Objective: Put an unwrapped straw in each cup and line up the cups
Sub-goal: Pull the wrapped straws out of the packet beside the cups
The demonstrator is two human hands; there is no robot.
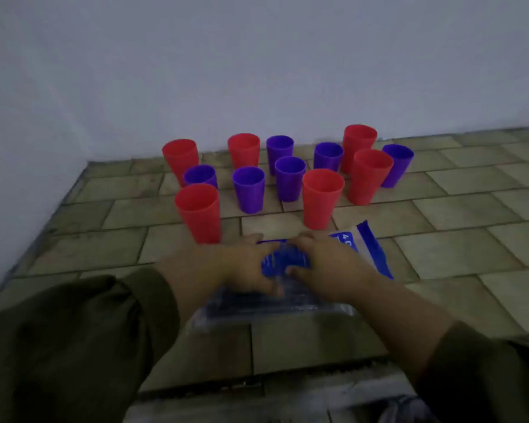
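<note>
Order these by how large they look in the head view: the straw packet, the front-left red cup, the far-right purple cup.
1. straw packet: largest, but also nearest the camera.
2. front-left red cup.
3. far-right purple cup: smallest; it stands farther away and is partly hidden, so its true size is unsure.

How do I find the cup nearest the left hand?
Find the cups on the tiled floor by the wall. Go to the front left corner. That red cup stands ahead of its purple neighbours, closest to the left hand.
</note>
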